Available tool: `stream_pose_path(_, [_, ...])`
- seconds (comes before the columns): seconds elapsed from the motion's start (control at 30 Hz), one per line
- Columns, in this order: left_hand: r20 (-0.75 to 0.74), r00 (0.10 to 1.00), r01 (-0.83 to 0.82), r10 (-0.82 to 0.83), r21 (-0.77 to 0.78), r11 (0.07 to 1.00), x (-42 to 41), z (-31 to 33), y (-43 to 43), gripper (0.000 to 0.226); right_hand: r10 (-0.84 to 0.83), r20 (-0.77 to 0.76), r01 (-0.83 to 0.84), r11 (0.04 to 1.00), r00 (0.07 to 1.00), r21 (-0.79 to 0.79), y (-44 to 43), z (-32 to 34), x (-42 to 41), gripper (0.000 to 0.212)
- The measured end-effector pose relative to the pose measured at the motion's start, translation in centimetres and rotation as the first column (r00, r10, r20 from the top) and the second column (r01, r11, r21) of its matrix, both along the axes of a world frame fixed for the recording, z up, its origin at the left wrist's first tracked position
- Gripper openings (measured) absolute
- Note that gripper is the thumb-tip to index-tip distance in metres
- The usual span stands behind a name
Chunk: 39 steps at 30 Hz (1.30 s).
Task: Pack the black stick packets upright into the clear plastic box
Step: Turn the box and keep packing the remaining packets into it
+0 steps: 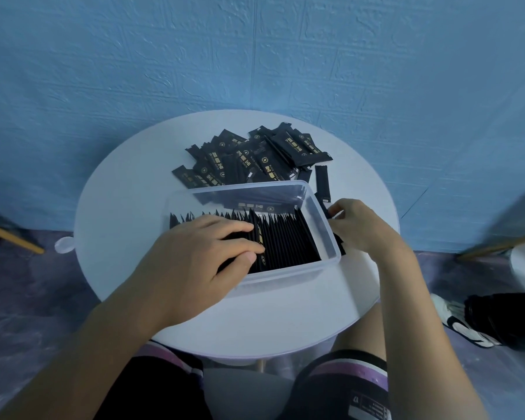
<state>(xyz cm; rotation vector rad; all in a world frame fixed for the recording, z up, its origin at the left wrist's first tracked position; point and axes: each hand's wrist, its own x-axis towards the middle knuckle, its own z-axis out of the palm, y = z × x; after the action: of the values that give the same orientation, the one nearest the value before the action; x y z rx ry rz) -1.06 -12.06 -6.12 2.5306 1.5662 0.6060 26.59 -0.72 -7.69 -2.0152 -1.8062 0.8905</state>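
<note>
A clear plastic box (323, 213) stands on a round white table (128, 189). Several black stick packets (288, 241) stand upright in a row inside it. My left hand (206, 256) lies inside the box, fingers flat against the row and thumb under one packet's edge. Just outside the box's right wall, my right hand (355, 225) has its fingers curled around black packets (326, 207). A loose heap of black packets with gold print (255, 159) lies on the table behind the box.
A blue textured wall rises right behind the table. My knees sit under the table's front edge. Another person's shoe and dark trouser leg (485, 319) are on the floor at right. Wooden furniture legs (12, 237) show at both sides.
</note>
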Motion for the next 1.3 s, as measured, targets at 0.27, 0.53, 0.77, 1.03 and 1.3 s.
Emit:
stream_pose_path(0.27, [-0.015, 1.000, -0.007, 0.007, -0.001, 1.000, 0.0, -0.1, -0.1, 0.044, -0.021, -0.292, 0.131, 0.923, 0.956, 0.362, -2.0, 4.6, 0.2, 0.013])
stream_pose_path(0.53, [-0.009, 1.000, -0.016, 0.016, 0.001, 1.000, -0.1, -0.2, 0.0, 0.042, 0.272, -0.133, -0.244, 0.951, 0.953, 0.191, -5.4, 6.4, -6.2, 0.024])
stream_pose_path(0.77, [-0.024, 1.000, -0.018, 0.018, 0.002, 1.000, -0.2, -0.3, 0.0, 0.042, 0.345, 0.140, -0.354, 0.934, 0.928, 0.052, -5.0, 3.7, -8.9, 0.033])
stream_pose_path(1.03, [-0.007, 1.000, -0.006, 0.006, 0.020, 1.000, -0.1, -0.3, 0.0, 0.042, 0.333, -0.054, -0.336, 0.941, 0.941, -0.046, -4.3, 4.4, -8.7, 0.033])
stream_pose_path(1.3, [-0.018, 1.000, 0.021, -0.021, 0.019, 1.000, 0.0, -0.2, 0.0, 0.044, 0.368, -0.090, -0.374, 0.925, 0.925, -0.068, -3.5, 4.4, -8.8, 0.050])
